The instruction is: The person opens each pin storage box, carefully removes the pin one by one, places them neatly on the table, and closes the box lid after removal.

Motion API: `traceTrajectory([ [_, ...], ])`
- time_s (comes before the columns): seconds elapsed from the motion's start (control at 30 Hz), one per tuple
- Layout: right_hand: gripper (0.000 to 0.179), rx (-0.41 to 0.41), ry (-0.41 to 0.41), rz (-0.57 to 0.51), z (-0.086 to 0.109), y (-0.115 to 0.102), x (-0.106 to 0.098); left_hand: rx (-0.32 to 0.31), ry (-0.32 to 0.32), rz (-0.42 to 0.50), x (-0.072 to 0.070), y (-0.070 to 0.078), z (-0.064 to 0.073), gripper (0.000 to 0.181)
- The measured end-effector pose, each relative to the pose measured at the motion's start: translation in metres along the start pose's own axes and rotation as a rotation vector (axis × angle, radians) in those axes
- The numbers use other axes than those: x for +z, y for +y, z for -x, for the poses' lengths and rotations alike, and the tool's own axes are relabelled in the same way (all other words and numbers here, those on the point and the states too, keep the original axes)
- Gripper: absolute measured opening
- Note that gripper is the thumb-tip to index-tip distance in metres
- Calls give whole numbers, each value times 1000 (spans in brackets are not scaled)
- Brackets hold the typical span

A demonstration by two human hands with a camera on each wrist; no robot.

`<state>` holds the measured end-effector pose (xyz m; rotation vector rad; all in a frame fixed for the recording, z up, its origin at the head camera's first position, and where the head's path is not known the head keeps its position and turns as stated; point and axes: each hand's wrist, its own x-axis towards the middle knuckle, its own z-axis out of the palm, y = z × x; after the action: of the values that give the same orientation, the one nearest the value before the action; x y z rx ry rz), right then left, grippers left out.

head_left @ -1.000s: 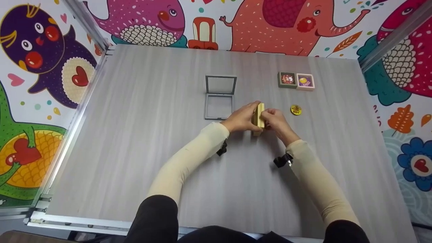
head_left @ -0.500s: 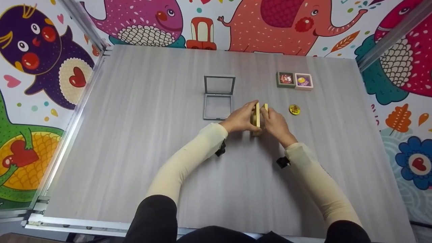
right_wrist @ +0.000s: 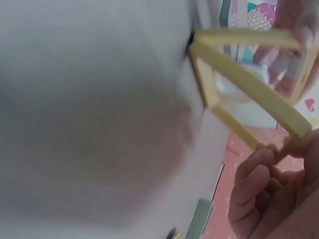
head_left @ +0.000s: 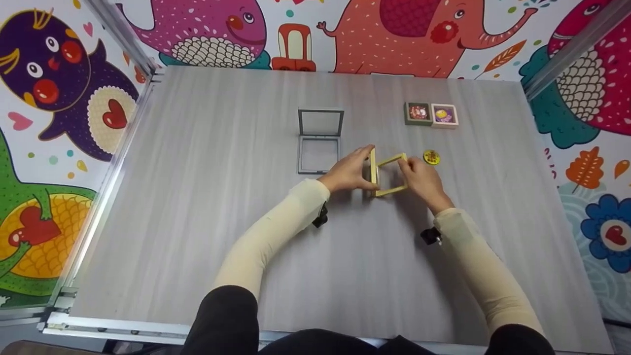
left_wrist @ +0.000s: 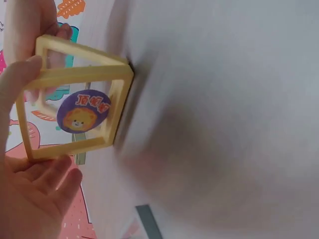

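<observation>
A yellow hinged display frame [head_left: 372, 167] stands on edge, its two halves spread apart in a V. My left hand [head_left: 349, 171] grips the left half, thumb on one side and fingers on the other. The free edge of the right half is pinched by my right hand [head_left: 425, 180]. Inside the left half, the left wrist view shows a round purple badge [left_wrist: 82, 111] with a lion face and lettering, held behind clear film. From the right wrist view, the badge's pale back [right_wrist: 237, 82] shows through the opened frame [right_wrist: 249, 82].
A grey hinged frame [head_left: 298, 157] lies open left of my hands, its lid raised. Right of my right hand is a round yellow badge [head_left: 431, 157]. Farther back, a green frame [head_left: 418, 123] and a pink frame [head_left: 445, 125], each holding a picture badge, stand side by side.
The yellow frame, closed a second ago, has been opened. My right hand has swung its half out to the right, while my left hand stays nearly in place.
</observation>
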<state>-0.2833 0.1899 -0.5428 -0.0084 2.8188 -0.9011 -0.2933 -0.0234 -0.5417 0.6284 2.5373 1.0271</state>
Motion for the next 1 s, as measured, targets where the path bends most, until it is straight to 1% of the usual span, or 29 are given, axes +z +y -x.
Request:
traceTrajectory([
  [0.1, 45, 21, -10, 44, 0, 12, -6, -6, -3, -16, -1, -3, 1, 105],
  [0.2, 43, 66, -54, 82, 0, 23, -9, -20, -12, -10, -1, -5, 2, 105],
  [0.3, 41, 117, -103, 110, 0, 31, -9, -32, -25, 37, 0, -5, 3, 105],
  [0.4, 37, 135, -132, 129, -1, 34, -7, -39, -24, 84, 1, -2, 3, 104],
  [0.5, 33, 127, -131, 159, -1, 34, -3, -36, -33, 107, 3, 1, 3, 104],
  [0.57, 31, 103, -94, 195, 0, 32, 0, -19, -35, 104, 3, 4, 2, 104],
  [0.63, 32, 50, -21, 224, 3, 28, 4, -1, -33, 90, 4, 5, 1, 104],
  [0.67, 34, 7, 13, 233, 4, 25, 6, 7, -29, 75, 5, 6, 0, 104],
  [0.73, 39, -103, 55, 209, 8, 18, 10, 16, -18, 50, 5, 6, -1, 103],
  [0.8, 49, -227, 42, 154, 11, 10, 12, 14, -12, 31, 4, 7, -1, 103],
  [0.87, 55, -333, -12, 108, 14, 3, 16, 18, -14, 23, 5, 8, -1, 103],
  [0.93, 59, -397, -57, 80, 16, -2, 19, 26, -15, 25, 6, 8, -1, 103],
  [1.0, 59, -426, -67, 89, 16, -4, 21, 34, -18, 28, 7, 8, -2, 104],
])
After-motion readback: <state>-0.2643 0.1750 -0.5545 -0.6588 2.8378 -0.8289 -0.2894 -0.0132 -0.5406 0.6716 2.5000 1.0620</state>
